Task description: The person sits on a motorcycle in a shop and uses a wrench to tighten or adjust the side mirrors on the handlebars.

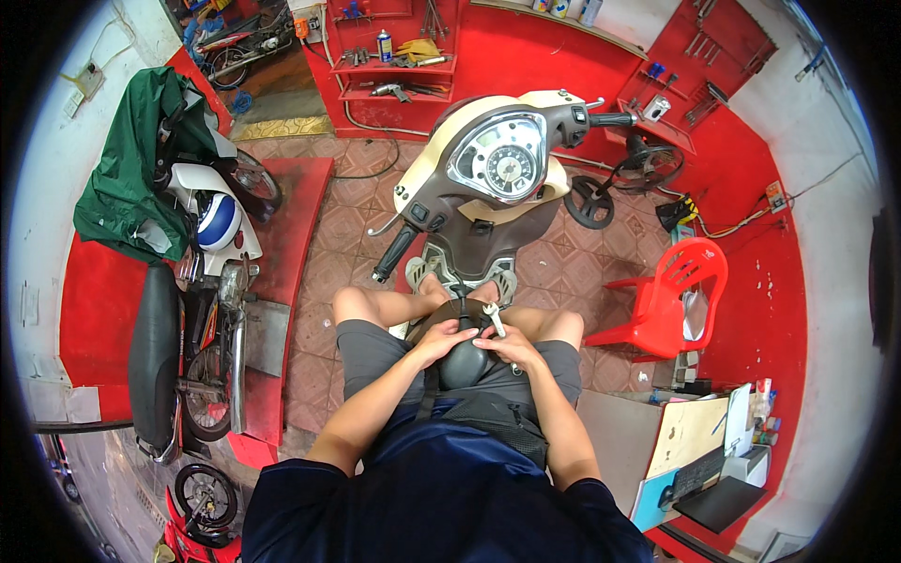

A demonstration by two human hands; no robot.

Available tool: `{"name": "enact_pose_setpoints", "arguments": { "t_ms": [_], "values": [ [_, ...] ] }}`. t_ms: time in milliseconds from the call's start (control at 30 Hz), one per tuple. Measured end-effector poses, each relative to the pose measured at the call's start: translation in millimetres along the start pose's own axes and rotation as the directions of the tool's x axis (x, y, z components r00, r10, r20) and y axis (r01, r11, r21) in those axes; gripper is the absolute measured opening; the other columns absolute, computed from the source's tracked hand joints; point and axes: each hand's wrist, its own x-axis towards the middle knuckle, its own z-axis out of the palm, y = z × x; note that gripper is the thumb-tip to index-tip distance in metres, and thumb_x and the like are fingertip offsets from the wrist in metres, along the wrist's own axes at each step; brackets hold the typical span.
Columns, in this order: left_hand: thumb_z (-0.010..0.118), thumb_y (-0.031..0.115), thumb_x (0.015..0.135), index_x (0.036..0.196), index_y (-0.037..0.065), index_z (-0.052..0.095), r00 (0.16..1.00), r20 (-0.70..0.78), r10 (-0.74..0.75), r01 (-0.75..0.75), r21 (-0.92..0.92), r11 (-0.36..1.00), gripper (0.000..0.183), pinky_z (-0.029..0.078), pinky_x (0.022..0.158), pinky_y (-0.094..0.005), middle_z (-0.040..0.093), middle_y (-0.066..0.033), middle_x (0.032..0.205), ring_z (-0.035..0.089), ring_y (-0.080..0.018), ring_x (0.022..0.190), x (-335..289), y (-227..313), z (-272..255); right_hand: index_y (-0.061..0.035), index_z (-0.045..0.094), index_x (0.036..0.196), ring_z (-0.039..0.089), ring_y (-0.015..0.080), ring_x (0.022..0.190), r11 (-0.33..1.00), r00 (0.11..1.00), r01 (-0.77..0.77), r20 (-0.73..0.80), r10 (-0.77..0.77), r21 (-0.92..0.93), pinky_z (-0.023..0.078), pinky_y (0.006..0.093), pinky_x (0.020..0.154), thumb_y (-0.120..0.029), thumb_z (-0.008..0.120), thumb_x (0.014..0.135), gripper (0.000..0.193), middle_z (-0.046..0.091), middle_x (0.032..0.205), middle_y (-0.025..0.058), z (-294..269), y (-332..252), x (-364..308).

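Note:
I sit astride a cream and brown scooter, its round chrome-rimmed speedometer and handlebar in front of me. Between my thighs is a black scooter mirror, its rounded back upward and its stem pointing away from me. My left hand is closed on the mirror's left side near the stem. Closed fingers of my right hand hold a silver open-end wrench, its jaw end pointing forward. That hand also touches the mirror's right side. Its fingertips are partly hidden.
A red plastic chair stands to the right, beyond it a fan. Nearer, a desk carries papers and a keyboard. On the left, a motorcycle rests on a red platform. Red tool shelves line the far wall.

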Motion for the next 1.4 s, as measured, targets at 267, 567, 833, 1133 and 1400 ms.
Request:
{"name": "enact_pose_setpoints", "arguments": {
  "t_ms": [267,567,833,1133,1400],
  "values": [
    [0.070,0.033,0.088,0.128,-0.002,0.053,1.000,0.005,-0.002,0.002,-0.010,1.000,0.056,0.046,0.089,-0.0249,0.061,-0.0101,0.119,0.059,-0.0144,0.106,-4,6,3,-0.0070,0.059,0.094,0.037,0.0037,0.045,1.000,1.000,-0.010,-0.011,0.010,0.010,0.021,0.0215,0.041,-0.036,0.085,0.071,0.045,0.048,0.059,-0.0058,1,-4,-4],
    [0.071,0.035,0.087,0.131,-0.005,0.048,1.000,-0.003,-0.010,0.010,-0.008,1.000,0.064,0.046,0.092,-0.0262,0.059,-0.0135,0.123,0.057,-0.0169,0.110,-6,8,3,-0.0072,0.059,0.093,0.041,0.0044,0.046,1.000,1.000,-0.008,0.001,0.008,0.007,0.025,0.0214,0.041,-0.038,0.085,0.071,0.046,0.051,0.060,-0.0041,1,-6,-5],
    [0.070,0.037,0.087,0.132,-0.006,0.047,1.000,0.008,0.000,0.000,0.004,1.000,0.067,0.046,0.092,-0.0264,0.058,-0.0146,0.124,0.057,-0.0173,0.110,-6,8,2,-0.0070,0.060,0.092,0.044,0.0052,0.048,0.999,1.000,-0.014,-0.018,0.013,-0.031,0.027,0.0209,0.042,-0.039,0.085,0.070,0.046,0.053,0.061,-0.0030,0,-3,-2],
    [0.071,0.037,0.086,0.132,-0.006,0.048,1.000,0.004,0.003,-0.003,-0.003,1.000,0.067,0.046,0.092,-0.0263,0.058,-0.0153,0.124,0.057,-0.0179,0.110,-14,19,7,-0.0061,0.061,0.092,0.044,0.0054,0.049,0.999,0.999,-0.028,-0.022,0.027,-0.019,0.027,0.0212,0.042,-0.038,0.086,0.069,0.047,0.053,0.062,-0.0025,-1,-2,-1],
    [0.072,0.038,0.085,0.125,-0.003,0.055,0.999,-0.029,0.030,-0.029,0.018,0.999,0.060,0.046,0.092,-0.0264,0.062,-0.0116,0.120,0.060,-0.0155,0.106,-3,1,0,-0.0061,0.061,0.091,0.045,0.0048,0.049,1.000,1.000,-0.018,-0.014,0.018,-0.001,0.027,0.0206,0.042,-0.038,0.086,0.069,0.047,0.054,0.062,-0.0026,0,-2,-2]
  ]
}}
